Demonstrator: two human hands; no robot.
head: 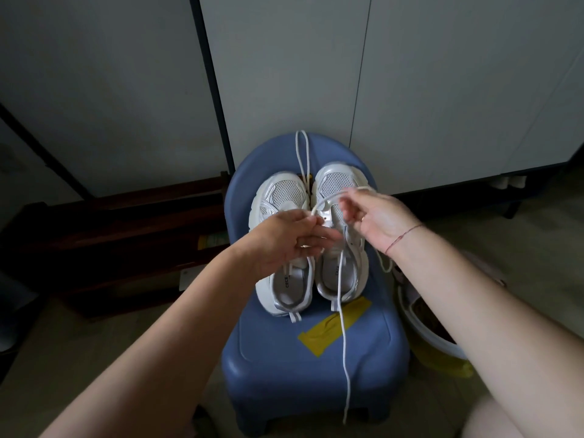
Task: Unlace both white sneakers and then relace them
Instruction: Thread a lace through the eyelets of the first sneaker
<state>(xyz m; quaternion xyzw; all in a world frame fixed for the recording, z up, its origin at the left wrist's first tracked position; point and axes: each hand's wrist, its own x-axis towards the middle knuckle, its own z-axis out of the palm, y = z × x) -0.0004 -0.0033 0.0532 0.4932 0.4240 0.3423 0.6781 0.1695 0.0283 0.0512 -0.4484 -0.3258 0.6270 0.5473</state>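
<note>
- Two white sneakers (282,197) sit side by side on blue stool (316,358), toes toward 12 o'clock.
- Left hand (284,238) pinches lace (343,327) beside an eyelet.
- Right hand (379,222), at 3 o'clock from it, fingers curled round the lace loop.

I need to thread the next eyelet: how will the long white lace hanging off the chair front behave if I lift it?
Probably floppy: the lace drapes limply from the right sneaker over the chair edge, so it should sag and swing. Likely very light, being thin and loose. Its free tip may whip about, so grip near the end.
</note>
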